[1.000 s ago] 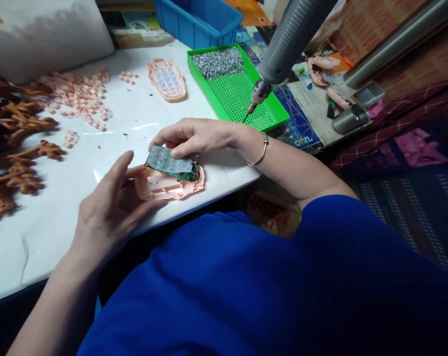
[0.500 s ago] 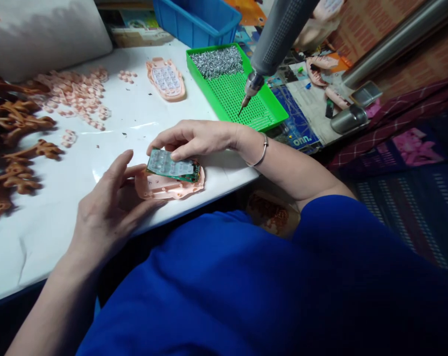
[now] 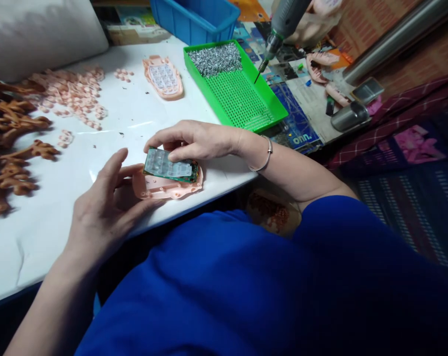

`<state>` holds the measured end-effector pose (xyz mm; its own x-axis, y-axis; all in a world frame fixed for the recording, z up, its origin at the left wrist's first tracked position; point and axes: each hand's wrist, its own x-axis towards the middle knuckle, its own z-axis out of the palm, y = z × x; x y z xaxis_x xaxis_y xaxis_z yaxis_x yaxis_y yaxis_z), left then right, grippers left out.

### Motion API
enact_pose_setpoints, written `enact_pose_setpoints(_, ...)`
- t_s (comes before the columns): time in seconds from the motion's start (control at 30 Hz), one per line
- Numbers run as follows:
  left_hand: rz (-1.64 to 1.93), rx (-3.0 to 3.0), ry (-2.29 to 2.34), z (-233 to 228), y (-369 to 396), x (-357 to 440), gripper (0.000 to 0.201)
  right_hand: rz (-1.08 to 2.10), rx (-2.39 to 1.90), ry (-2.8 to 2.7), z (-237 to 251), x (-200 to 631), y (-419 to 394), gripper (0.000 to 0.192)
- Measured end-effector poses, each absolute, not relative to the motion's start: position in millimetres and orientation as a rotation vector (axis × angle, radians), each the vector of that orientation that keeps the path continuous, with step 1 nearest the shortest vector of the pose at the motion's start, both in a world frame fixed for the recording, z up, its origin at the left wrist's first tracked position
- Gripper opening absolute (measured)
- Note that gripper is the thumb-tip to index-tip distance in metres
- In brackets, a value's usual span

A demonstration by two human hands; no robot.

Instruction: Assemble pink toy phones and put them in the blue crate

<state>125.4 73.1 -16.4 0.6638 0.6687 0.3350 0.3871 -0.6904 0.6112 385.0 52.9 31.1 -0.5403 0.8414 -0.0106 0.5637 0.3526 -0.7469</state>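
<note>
Pressing down with loosely curled fingers, the right hand (image 3: pixel 194 140) holds the green circuit board (image 3: pixel 169 168) on the pink phone shell (image 3: pixel 166 187) at the table's (image 3: pixel 42 232) near edge. The left hand (image 3: pixel 105 207) lies open, thumb touching the shell's end. Board appears seated; no screws visible in it yet. Screw tray (image 3: pixel 242 99) and hanging screwdriver (image 3: pixel 279 29) sit at the far edge.

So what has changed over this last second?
The screwdriver swung up and away, off the green tray. The right hand keeps the circuit board on the pink shell, which the left hand still steadies.
</note>
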Motion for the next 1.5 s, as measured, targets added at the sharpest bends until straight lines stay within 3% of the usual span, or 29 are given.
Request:
enact_pose_setpoints(0.33, 0.752, 2.382, 0.787, -17, 74, 124, 0.081, 0.973, -1.296, -2.29, 29, 383, 47, 0.039)
enact_pose_setpoints(1.07, 0.774, 2.437, 0.731, -19, 76, 125, 0.086, 0.88, -1.507, -2.353, 44, 361, 45, 0.042)
enact_pose_setpoints(1.27, 0.801, 2.423, 0.697, -17, 74, 126, 0.088, 0.641, -1.491, -2.422, 35, 362, 39, 0.019)
enact_pose_setpoints(1.5, 0.738, 2.463, 0.642, -5, 72, 130, 0.085, 0.519, -1.346, -2.501, 29, 365, 23, 0.037)
